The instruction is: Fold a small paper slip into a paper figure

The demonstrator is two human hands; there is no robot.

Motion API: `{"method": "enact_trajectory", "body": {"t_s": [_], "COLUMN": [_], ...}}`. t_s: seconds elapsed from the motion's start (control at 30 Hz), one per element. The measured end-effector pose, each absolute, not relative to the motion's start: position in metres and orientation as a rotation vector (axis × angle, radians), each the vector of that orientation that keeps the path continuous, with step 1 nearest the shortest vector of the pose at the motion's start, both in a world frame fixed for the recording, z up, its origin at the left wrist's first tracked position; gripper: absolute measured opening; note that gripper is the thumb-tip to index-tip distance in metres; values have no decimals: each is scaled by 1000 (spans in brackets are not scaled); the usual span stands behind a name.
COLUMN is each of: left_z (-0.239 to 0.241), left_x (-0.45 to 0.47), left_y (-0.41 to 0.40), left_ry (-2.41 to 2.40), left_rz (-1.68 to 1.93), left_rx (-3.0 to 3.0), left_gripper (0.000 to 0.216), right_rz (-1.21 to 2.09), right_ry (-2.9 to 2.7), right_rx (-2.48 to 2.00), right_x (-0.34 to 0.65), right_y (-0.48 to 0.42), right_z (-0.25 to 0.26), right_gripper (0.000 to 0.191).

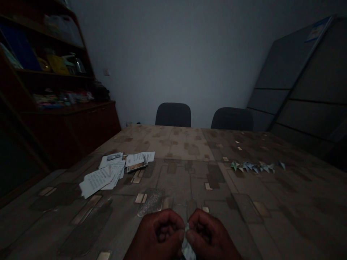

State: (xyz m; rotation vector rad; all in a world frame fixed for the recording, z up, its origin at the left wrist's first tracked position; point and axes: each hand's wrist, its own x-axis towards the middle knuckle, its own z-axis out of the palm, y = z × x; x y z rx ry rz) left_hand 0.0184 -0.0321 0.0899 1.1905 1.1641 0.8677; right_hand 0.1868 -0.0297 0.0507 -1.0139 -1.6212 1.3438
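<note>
Both my hands are at the bottom edge of the view, close together over the table point(189, 151). My left hand point(159, 236) and my right hand point(210, 236) are curled, and their fingertips pinch a small piece of pale folded paper point(187, 245) between them. Most of the paper is hidden by my fingers. Just beyond my left hand lies a glittery phone case point(151, 201), face down on the table.
Several loose printed paper slips point(108, 173) and a phone point(137, 166) lie at the left. A row of small folded paper figures point(255, 167) sits at the right. Two dark chairs point(173, 114) stand behind the table, a wooden shelf unit point(54, 90) at left, grey panels point(306, 83) at right.
</note>
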Motion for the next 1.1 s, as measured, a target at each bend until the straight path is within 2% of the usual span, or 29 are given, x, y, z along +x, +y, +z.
{"method": "enact_trajectory", "body": {"t_s": [0.3,0.67,0.93,1.1], "left_z": [85,87,89,92], "left_x": [16,21,20,18], "left_y": [-30,-30,-30,-30], "left_ry": [1064,1226,1176,1253], "left_rz": [847,886,899,955], "left_rx": [1120,1241,1246,1519], "left_gripper": [30,13,21,13], "right_rz": [1304,1146,1205,1213], "right_ry": [-1552,-1756,-1702,-1702], "right_rx": [-1098,-1054,-1029,-1091], "right_x": [182,189,186,184], "right_y": [-37,-31,-31,-31], "right_z": [64,40,49,50], "right_gripper": [21,7,18,17]}}
